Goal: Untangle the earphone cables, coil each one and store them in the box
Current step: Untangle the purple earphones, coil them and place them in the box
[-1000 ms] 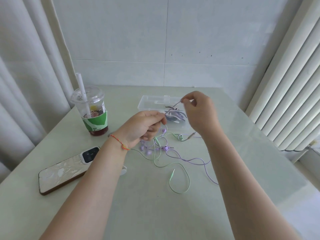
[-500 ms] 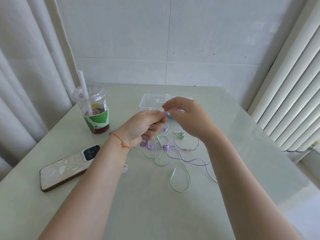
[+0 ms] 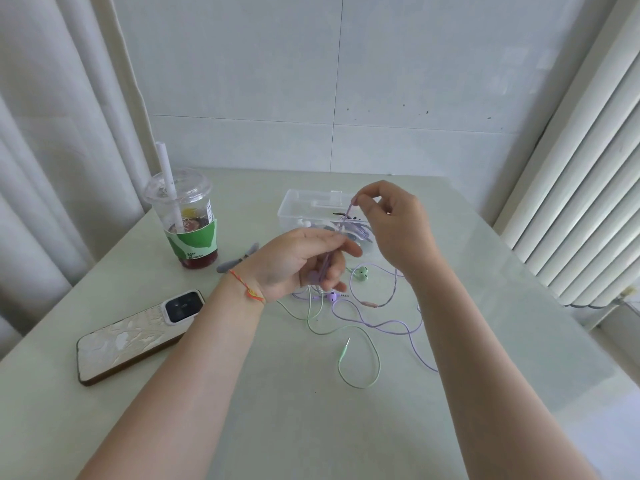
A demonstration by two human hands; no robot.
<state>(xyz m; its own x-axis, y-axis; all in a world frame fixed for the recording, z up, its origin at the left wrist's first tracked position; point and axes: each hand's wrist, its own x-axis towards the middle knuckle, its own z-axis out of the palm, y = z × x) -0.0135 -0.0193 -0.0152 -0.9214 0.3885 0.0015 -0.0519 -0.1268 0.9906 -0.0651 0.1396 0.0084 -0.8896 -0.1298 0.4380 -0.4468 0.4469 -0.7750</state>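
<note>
We see left hand gripping purple cable w/ curled fingers, mid-table. Right hand pinches same cable's upper end, raised over clear box at far centre. Box holds coiled cables, prob. purple, view poor. Green cable lies loose nearer us, tangled w/ purple. Drink cup far left, phone left.

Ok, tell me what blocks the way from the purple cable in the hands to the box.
Nothing visible does. The purple cable is stretched between the left hand and right hand, right in front of the clear box, whose top is open.
</note>
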